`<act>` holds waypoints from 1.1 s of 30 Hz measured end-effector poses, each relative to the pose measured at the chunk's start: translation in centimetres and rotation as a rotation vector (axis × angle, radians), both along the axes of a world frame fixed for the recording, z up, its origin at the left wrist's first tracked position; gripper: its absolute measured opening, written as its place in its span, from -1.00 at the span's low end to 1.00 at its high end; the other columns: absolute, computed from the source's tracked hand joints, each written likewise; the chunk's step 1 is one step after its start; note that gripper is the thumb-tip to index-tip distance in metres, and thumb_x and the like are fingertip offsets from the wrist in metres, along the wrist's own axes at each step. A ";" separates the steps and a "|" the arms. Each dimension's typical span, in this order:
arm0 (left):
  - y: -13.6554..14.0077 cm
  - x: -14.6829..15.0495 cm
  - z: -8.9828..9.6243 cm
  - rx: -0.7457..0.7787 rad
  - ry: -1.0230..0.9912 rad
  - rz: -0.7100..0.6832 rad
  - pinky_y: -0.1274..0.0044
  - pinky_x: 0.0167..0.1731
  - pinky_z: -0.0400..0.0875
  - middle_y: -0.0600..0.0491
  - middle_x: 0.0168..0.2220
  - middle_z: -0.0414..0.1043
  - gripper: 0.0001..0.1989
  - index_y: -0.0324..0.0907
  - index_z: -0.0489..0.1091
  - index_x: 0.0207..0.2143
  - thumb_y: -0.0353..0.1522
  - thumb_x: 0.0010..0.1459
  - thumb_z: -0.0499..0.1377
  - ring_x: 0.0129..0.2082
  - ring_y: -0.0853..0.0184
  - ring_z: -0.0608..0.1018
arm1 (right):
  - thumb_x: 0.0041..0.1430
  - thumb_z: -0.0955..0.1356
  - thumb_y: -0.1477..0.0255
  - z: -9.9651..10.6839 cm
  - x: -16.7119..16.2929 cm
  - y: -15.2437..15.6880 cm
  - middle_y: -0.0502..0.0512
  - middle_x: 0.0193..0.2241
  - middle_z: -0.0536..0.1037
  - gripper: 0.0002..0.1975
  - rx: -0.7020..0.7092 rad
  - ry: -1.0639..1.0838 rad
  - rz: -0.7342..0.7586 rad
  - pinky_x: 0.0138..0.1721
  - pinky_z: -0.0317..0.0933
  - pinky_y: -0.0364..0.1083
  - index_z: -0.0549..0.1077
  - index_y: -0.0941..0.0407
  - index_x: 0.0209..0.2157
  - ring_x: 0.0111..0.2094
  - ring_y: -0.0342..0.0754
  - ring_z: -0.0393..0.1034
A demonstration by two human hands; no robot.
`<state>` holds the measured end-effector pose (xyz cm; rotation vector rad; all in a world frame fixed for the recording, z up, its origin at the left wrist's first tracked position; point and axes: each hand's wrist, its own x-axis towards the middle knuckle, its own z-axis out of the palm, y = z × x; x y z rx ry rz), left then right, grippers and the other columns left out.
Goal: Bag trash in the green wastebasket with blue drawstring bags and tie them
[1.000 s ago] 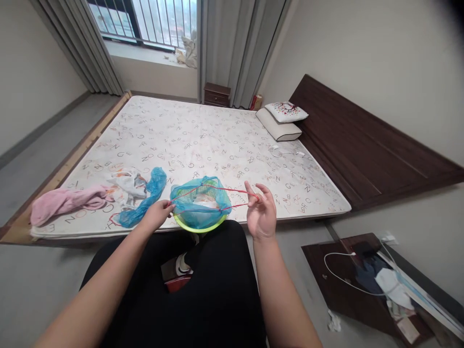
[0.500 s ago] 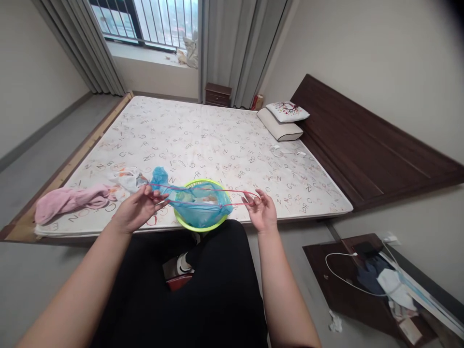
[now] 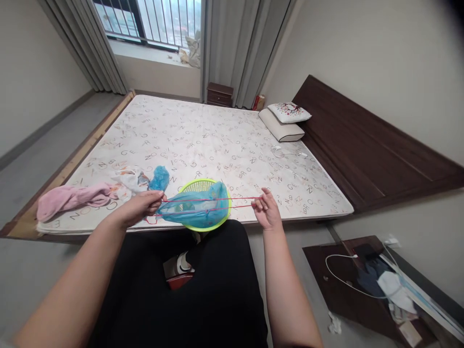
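A blue translucent drawstring garbage bag (image 3: 195,208) lies in and over a yellow-green plastic basket (image 3: 197,185) at the near edge of the mattress. Its red drawstring (image 3: 237,198) runs taut in two strands between my hands. My left hand (image 3: 143,208) is closed on the string and the gathered left side of the bag. On the right, my right hand (image 3: 266,209) has its fingers curled round the other end of the string. The bag's contents show only faintly through the plastic.
A crumpled blue bag (image 3: 158,179), a white plastic bag (image 3: 132,182) and a pink cloth (image 3: 74,199) lie on the mattress (image 3: 203,135). Two pillows (image 3: 286,123) rest by the headboard (image 3: 362,145). A dark low cabinet (image 3: 333,270) with a cable stands right.
The drawstring has been pulled tighter, and the bag's mouth has narrowed into a gathered shape. My left hand has closed more firmly; my right has moved slightly right.
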<state>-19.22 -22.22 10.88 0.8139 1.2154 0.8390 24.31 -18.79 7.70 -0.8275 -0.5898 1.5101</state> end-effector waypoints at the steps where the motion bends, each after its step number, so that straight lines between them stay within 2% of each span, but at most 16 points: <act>1: -0.1 -0.1 -0.2 0.008 -0.007 0.000 0.70 -0.66 0.05 0.19 -0.57 0.08 -0.57 -0.26 0.41 -0.43 -0.11 0.10 0.45 -0.62 0.55 0.13 | 0.01 0.58 0.42 -0.1 -0.2 0.3 -0.32 -0.74 0.13 -0.63 0.010 0.013 -0.117 -0.24 0.44 -0.20 0.50 0.04 -0.14 -0.58 -0.25 0.30; 3: -0.3 -0.4 -0.7 0.029 -0.054 0.030 0.66 -0.55 0.25 0.13 -0.52 0.23 -0.56 -0.24 0.38 -0.46 -0.14 0.01 0.51 -0.54 0.48 0.30 | -0.01 0.58 0.43 0.1 -0.7 0.9 -0.29 -0.74 0.15 -0.64 0.014 0.016 -0.248 -0.05 0.50 -0.04 0.49 0.03 -0.17 -0.36 -0.13 0.53; 5: -0.5 -0.7 -1.0 0.019 -0.057 0.033 0.60 -0.44 0.37 0.08 -0.47 0.36 -0.58 -0.22 0.47 -0.36 -0.16 -0.06 0.55 -0.46 0.40 0.43 | 0.02 0.56 0.42 0.7 -1.0 1.1 -0.28 -0.73 0.14 -0.67 0.014 0.035 -0.307 0.01 0.50 0.10 0.46 0.01 -0.19 -0.21 -0.03 0.60; 6: -0.6 -0.8 -1.1 -0.002 -0.024 -0.003 0.58 -0.42 0.38 0.07 -0.44 0.41 -0.57 -0.22 0.52 -0.28 -0.17 -0.07 0.55 -0.43 0.37 0.46 | 0.03 0.55 0.41 1.0 -1.1 1.1 -0.29 -0.72 0.14 -0.67 0.017 0.048 -0.321 0.00 0.51 0.12 0.44 0.01 -0.19 -0.22 -0.03 0.60; 8: -0.7 -1.0 -1.2 -0.058 0.098 -0.137 0.57 -0.42 0.37 0.04 -0.42 0.46 -0.57 -0.22 0.57 -0.23 -0.18 -0.07 0.55 -0.43 0.34 0.49 | 0.05 0.54 0.41 1.8 -1.2 1.0 -0.31 -0.71 0.13 -0.68 0.028 0.054 -0.324 -0.16 0.51 -0.02 0.42 0.00 -0.19 -0.42 -0.13 0.51; 10: -0.9 -0.8 -1.2 -0.083 0.196 -0.224 0.57 -0.43 0.36 0.05 -0.43 0.46 -0.62 -0.23 0.55 -0.33 -0.16 -0.04 0.53 -0.44 0.34 0.49 | 0.06 0.53 0.38 2.5 -1.5 0.7 -0.33 -0.71 0.10 -0.69 0.048 0.001 -0.276 -0.45 0.34 -0.21 0.42 -0.01 -0.19 -0.64 -0.24 0.22; 12: -0.9 0.0 -0.9 -0.050 0.158 -0.158 0.57 -0.40 0.39 0.10 -0.50 0.40 -0.59 -0.21 0.46 -0.42 -0.11 0.00 0.50 -0.43 0.32 0.52 | 0.08 0.52 0.35 3.2 -2.4 0.2 -0.32 -0.72 0.08 -0.75 0.092 -0.133 -0.184 -0.63 0.02 -0.26 0.45 0.00 -0.23 -0.71 -0.27 -0.02; 13: -0.9 0.7 -0.7 -0.019 0.091 -0.094 0.56 -0.37 0.42 0.14 -0.53 0.34 -0.57 -0.19 0.41 -0.43 -0.09 0.04 0.48 -0.42 0.31 0.54 | 0.10 0.51 0.33 3.5 -3.1 -0.2 -0.29 -0.72 0.12 -0.80 0.131 -0.240 -0.118 -0.65 -0.05 -0.25 0.48 0.01 -0.25 -0.70 -0.27 -0.04; 15: -0.9 2.2 -0.2 0.046 -0.075 0.033 0.53 -0.29 0.49 0.20 -0.58 0.26 -0.54 -0.17 0.31 -0.42 -0.07 0.08 0.46 -0.43 0.32 0.56 | 0.16 0.47 0.31 4.1 -5.1 -1.3 -0.15 -0.64 0.36 -0.88 0.238 -0.513 0.064 -0.58 0.04 -0.20 0.57 0.04 -0.29 -0.63 -0.23 0.14; 17: -0.9 4.0 0.4 0.069 -0.194 0.110 0.51 -0.27 0.52 0.22 -0.58 0.25 -0.54 -0.16 0.28 -0.39 -0.10 0.09 0.46 -0.47 0.35 0.55 | 0.24 0.44 0.29 4.5 -7.7 -2.5 0.02 -0.42 0.61 -0.85 0.367 -0.802 0.291 -0.41 0.23 -0.12 0.64 0.06 -0.29 -0.46 -0.14 0.38; 20: -0.9 6.9 1.4 0.045 -0.243 0.159 0.55 -0.36 0.51 0.17 -0.52 0.37 -0.54 -0.17 0.30 -0.34 -0.13 0.06 0.48 -0.46 0.35 0.58 | 0.31 0.42 0.23 4.1 -12.0 -4.4 0.09 -0.23 0.69 -0.77 0.493 -1.146 0.503 -0.23 0.30 -0.04 0.67 0.03 -0.14 -0.29 -0.02 0.50; 23: -1.1 9.0 2.3 0.073 -0.209 0.208 0.61 -0.49 0.44 0.13 -0.48 0.44 -0.54 -0.18 0.31 -0.32 -0.12 0.05 0.48 -0.52 0.39 0.55 | 0.32 0.43 0.15 2.5 -15.6 -5.8 0.15 -0.15 0.70 -0.63 0.521 -1.384 0.582 -0.23 0.28 -0.01 0.61 0.04 0.04 -0.22 0.09 0.53; 26: -1.1 9.3 3.3 0.131 -0.189 0.260 0.64 -0.56 0.38 0.15 -0.50 0.42 -0.54 -0.18 0.31 -0.34 -0.12 0.04 0.48 -0.58 0.43 0.49 | 0.42 0.34 0.19 0.7 -17.1 -6.4 0.15 -0.18 0.69 -0.71 0.566 -1.471 0.596 -0.28 0.23 -0.03 0.62 0.04 -0.07 -0.21 0.08 0.53; 29: -0.9 7.7 4.2 0.229 -0.245 0.402 0.66 -0.57 0.37 0.21 -0.52 0.33 -0.54 -0.16 0.31 -0.33 -0.15 0.01 0.51 -0.62 0.50 0.39 | 0.43 0.32 0.32 0.0 -16.1 -5.7 0.14 -0.23 0.68 -0.78 0.568 -1.531 0.597 -0.31 0.17 -0.05 0.61 0.06 -0.23 -0.25 0.05 0.50; 31: -0.6 6.2 4.5 0.275 -0.258 0.499 0.65 -0.54 0.42 0.23 -0.51 0.31 -0.52 -0.15 0.30 -0.33 -0.17 -0.03 0.54 -0.63 0.54 0.33 | 0.38 0.36 0.39 0.3 -14.5 -4.8 0.15 -0.28 0.66 -0.83 0.539 -1.573 0.617 -0.32 0.15 -0.05 0.60 0.09 -0.28 -0.27 0.05 0.48; 33: -0.5 5.3 4.4 0.264 -0.218 0.534 0.62 -0.50 0.46 0.22 -0.47 0.34 -0.48 -0.14 0.31 -0.33 -0.14 -0.09 0.56 -0.61 0.53 0.35 | 0.34 0.40 0.41 1.2 -12.8 -3.9 0.15 -0.31 0.65 -0.87 0.510 -1.582 0.636 -0.31 0.15 -0.06 0.60 0.10 -0.29 -0.27 0.05 0.48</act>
